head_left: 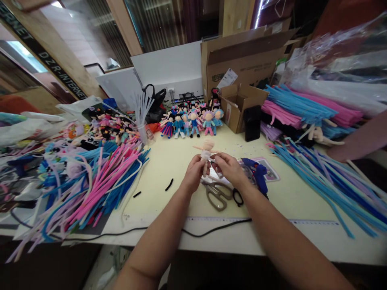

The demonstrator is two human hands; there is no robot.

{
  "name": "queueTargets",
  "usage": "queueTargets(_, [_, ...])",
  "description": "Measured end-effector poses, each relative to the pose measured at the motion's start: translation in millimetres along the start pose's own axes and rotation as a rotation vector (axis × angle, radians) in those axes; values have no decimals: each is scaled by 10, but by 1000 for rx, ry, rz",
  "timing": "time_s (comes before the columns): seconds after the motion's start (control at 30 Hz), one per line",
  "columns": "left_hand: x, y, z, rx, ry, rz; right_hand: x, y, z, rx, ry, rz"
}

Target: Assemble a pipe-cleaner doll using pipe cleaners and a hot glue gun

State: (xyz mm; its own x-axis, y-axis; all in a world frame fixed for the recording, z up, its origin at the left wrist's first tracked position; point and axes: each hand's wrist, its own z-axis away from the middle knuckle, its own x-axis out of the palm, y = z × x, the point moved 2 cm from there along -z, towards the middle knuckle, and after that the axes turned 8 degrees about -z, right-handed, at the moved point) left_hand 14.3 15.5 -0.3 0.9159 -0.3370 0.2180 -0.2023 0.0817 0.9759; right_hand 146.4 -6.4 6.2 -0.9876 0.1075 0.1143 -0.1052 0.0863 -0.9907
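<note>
A small pale pipe-cleaner doll [207, 152] is held upright above the pale yellow table [169, 161], its arms sticking out sideways. My left hand [192, 174] is closed round its lower body from the left. My right hand [229, 168] pinches the doll's white middle from the right. Just below my hands lie grey scissors [218, 194]. A blue glue gun [256, 175] rests to the right of my right hand.
Heaps of pink and blue pipe cleaners [96, 181] lie left, and more pipe cleaners [326, 181] lie right. Finished dolls [190, 121] stand in a row at the back. Cardboard boxes [242, 100] sit behind. A black cable [211, 229] crosses the front edge. Another person's arm [359, 141] is at the right.
</note>
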Motion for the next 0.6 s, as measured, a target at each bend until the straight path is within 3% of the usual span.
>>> queueTargets(0.2, [-31, 15, -8, -13, 22, -2, -107, 62, -50, -7, 94, -95])
queueTargets(0.33, [-37, 3, -13, -7, 11, -20, -105, 20, -26, 49, 44, -57])
queueTargets(0.43, [-35, -12, -12, -12, 7, -41, -61, -25, 16, -11, -10, 46])
queueTargets(0.6, [-20, -11, 3, 7, -20, -69, -43, -42, 35, -122, 25, 126])
